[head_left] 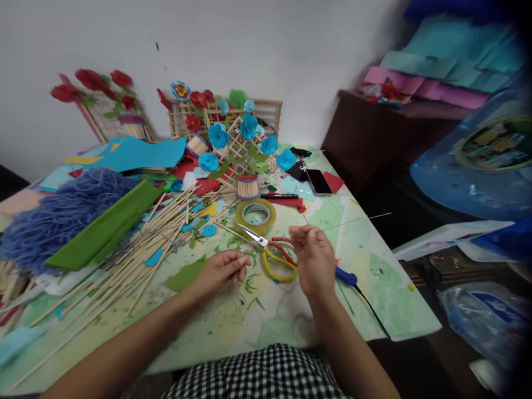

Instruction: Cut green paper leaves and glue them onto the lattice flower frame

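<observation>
My right hand [315, 257] pinches a thin wire [353, 220] that sticks out to the right past the table edge. My left hand [228, 267] hovers low over the table with its fingers curled together; what they hold, if anything, is too small to tell. Between the hands lie scissors [279, 270] with red and yellow handles, blades partly apart, pointing up and left. A roll of clear tape [241, 215] lies just behind them. Beside my right wrist is a blue-handled tool [346, 275] with a black cord, perhaps a glue gun.
Wooden sticks [137, 260], green crepe paper [103, 227] and blue yarn [70, 208] cover the left side. At the back stands a small stick pot [247, 187] with blue paper flowers [249, 126]. A phone [319, 182] lies at the back right. A dark cabinet [374, 133] stands beyond.
</observation>
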The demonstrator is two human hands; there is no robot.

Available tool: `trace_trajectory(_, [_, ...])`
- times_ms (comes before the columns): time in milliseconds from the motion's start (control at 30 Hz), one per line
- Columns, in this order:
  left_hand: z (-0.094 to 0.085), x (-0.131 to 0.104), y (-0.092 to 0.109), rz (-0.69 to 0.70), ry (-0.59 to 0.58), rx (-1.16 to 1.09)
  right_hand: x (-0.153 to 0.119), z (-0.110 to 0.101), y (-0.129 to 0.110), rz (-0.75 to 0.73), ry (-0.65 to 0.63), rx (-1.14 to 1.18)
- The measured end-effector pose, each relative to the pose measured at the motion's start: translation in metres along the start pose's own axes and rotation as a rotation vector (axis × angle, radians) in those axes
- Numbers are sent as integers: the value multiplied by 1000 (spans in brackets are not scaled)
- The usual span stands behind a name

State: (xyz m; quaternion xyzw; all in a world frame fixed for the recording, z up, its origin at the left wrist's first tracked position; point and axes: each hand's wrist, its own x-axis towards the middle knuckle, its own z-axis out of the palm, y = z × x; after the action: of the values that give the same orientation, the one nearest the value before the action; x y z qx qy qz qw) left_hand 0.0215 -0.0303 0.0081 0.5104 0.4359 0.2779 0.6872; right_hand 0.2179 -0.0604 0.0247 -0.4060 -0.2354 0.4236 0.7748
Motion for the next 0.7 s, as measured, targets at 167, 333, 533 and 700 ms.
trace_trajectory(167, [5, 2, -14, -32, -14, -65, -15, 5, 27, 92, -191, -209])
trace_trajectory(333, [2, 4, -20, -51, 1, -84, -4, -6, 22, 120, -8, -117])
trace_trajectory(533, [-3, 8, -22, -99, 100, -146, -1, -6, 17, 211, 35, -48])
trace_trajectory(700, [-9, 7, -33, -125, -2, -88, -6, -3, 23, 345, -12, -21])
